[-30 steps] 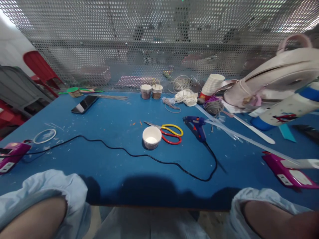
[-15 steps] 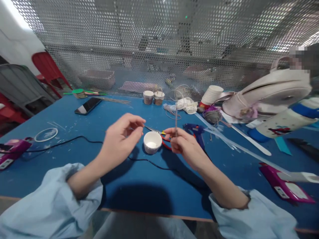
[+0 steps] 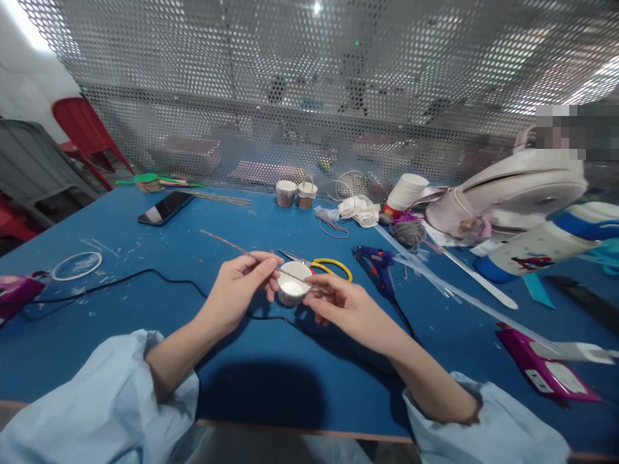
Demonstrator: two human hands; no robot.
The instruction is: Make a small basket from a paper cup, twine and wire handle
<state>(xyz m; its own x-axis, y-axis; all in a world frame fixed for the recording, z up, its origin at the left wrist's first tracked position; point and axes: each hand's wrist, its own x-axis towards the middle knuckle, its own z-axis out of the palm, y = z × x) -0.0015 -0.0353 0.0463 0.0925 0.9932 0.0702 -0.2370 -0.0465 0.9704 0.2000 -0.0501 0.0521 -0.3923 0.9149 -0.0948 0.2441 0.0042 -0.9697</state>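
Observation:
A thin, brown twisted rod, like a yarn-wrapped wire (image 3: 225,241), slants from upper left down to the right in front of me. My left hand (image 3: 242,283) pinches it near its middle between thumb and forefinger. Around its right end, the fingertips of my right hand (image 3: 341,301) are closed. Below the rod, between both hands, stands a small white paper cup (image 3: 293,293) with a white inside. Scissors with yellow handles (image 3: 341,265) lie just behind the cup, partly hidden by it and my right hand.
A blue glue gun (image 3: 380,261) lies right of the scissors, its black cable crossing the table. Farther back are two filled cups (image 3: 286,195), stacked paper cups (image 3: 407,193), grey yarn (image 3: 409,233) and a phone (image 3: 166,207). A bottle (image 3: 536,251) and a bag (image 3: 522,183) occupy the right.
The rod has swung from upright in my right hand to a slant across the cup. My left hand, empty before, has taken hold of it. The view has shifted slightly.

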